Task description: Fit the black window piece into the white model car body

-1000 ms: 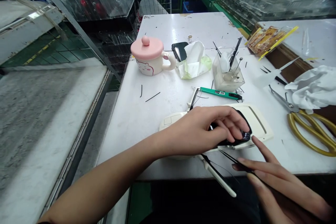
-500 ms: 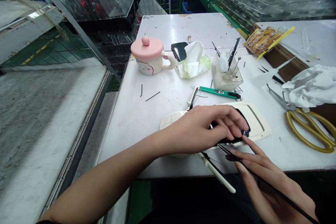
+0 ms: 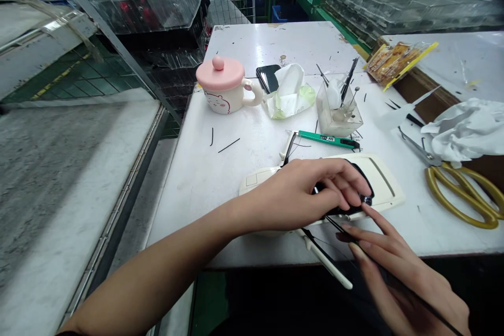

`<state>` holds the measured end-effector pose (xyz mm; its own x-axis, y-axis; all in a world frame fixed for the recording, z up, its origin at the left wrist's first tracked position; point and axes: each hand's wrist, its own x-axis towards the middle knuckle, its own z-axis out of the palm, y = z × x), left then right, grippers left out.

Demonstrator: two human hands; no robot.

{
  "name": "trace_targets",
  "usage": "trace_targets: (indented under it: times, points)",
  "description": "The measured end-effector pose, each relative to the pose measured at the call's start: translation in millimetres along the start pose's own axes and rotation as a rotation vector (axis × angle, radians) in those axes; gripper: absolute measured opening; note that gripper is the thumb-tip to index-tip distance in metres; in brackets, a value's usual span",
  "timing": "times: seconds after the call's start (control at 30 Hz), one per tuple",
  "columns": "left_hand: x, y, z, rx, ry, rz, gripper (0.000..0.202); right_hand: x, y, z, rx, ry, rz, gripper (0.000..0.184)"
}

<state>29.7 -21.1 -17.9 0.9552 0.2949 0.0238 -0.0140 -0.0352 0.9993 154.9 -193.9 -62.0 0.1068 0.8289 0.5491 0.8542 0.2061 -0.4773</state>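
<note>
A cream model car [image 3: 384, 181] lies on the white table [image 3: 189, 205], with narrow door-like parts swung out on both sides. Over its dark middle section, my left hand [image 3: 315, 186] rests with curled fingers gripping the car near its black edge. My right hand [image 3: 405, 268] pinches slim black tweezers [image 3: 334, 222], their tips at the near side of the car just under my left palm. The right index fingertip touches close to the left fingertips. What the tweezer tips meet is hidden or too small to tell.
Behind the car lie a green cutter knife [image 3: 326, 138] and a clear tool holder [image 3: 338, 115]. A pink-lidded mug [image 3: 222, 86], phone [image 3: 268, 77] and tissue pack [image 3: 289, 100] stand further back. Yellow-handled scissors [image 3: 460, 189] and crumpled white cloth [image 3: 468, 128] are at right.
Hardly anything differs. My right hand with the tweezers has shifted very slightly left; the left hand keeps its grip on the model car. The view has moved a little.
</note>
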Motion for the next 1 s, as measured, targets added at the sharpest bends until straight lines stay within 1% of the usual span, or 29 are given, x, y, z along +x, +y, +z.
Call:
trace_targets:
  times: [0.13, 0.23, 0.47, 0.6, 0.67, 0.73, 0.9, 1.0]
  points:
    - [-0.2, 0.1, 0.2, -0.005, 0.002, -0.004, 0.03, -1.5, 1.4, -3.9, 0.047, -0.019, -0.106, 0.025]
    - [-0.2, 0.2, -0.2, -0.002, -0.001, 0.007, 0.031, -4.3, 3.8, -5.8, 0.103, -0.008, -0.168, 0.033]
    - [-0.3, 0.6, -0.3, 0.009, -0.005, 0.009, 0.032, -8.1, 7.5, -10.3, 0.045, -0.022, -0.185, 0.033]
    - [0.5, 0.4, -0.3, 0.005, -0.004, 0.016, 0.031, -2.2, 6.5, -10.8, -0.001, -0.068, -0.182, 0.02]
    - [0.8, 0.2, -0.5, 0.0, -0.004, 0.017, 0.032, 2.3, 5.3, -9.5, -0.03, -0.069, -0.189, 0.018]
    - [0.9, -0.1, -0.6, 0.0, -0.006, 0.014, 0.032, 5.2, 4.4, -8.0, -0.015, -0.046, -0.2, 0.018]
    - [0.2, -0.1, -0.4, 0.005, -0.006, 0.013, 0.032, 5.2, 2.9, -7.2, 0.062, -0.029, -0.212, 0.029]
    - [0.0, 0.5, -0.1, 0.005, -0.004, 0.008, 0.032, 7.6, 0.4, -8.0, 0.054, -0.031, -0.223, 0.028]
